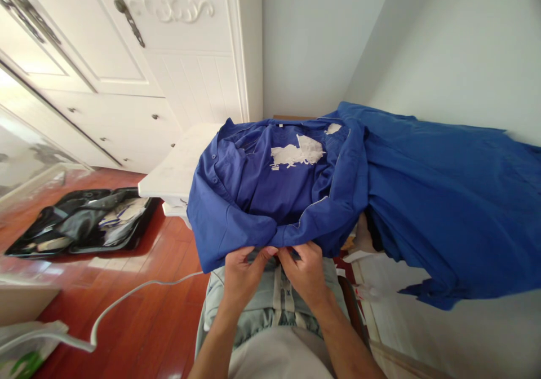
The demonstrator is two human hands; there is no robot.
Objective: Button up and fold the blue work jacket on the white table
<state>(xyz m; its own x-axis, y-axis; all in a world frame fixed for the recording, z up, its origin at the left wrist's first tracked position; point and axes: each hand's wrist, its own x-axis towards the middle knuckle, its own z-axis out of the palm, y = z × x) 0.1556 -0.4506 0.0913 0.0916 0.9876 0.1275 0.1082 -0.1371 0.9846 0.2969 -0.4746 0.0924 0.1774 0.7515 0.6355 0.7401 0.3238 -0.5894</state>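
A blue button-up jacket [359, 181] lies spread over a white ironing board [177, 164], its inside showing a white printed patch [298, 152]. My left hand [243, 272] pinches the jacket's near hem with closed fingers. Right beside it, my right hand [305, 269] grips the same hem edge, fingers curled. The two hands almost touch at the middle of the hem, close to my body. The right part of the jacket drapes off to the right over other things that are mostly hidden.
A white wardrobe [127, 57] fills the upper left. An open black bag [80, 221] with clothes lies on the red wooden floor. A white cable [127, 297] runs across the floor at lower left. Grey walls stand behind and to the right.
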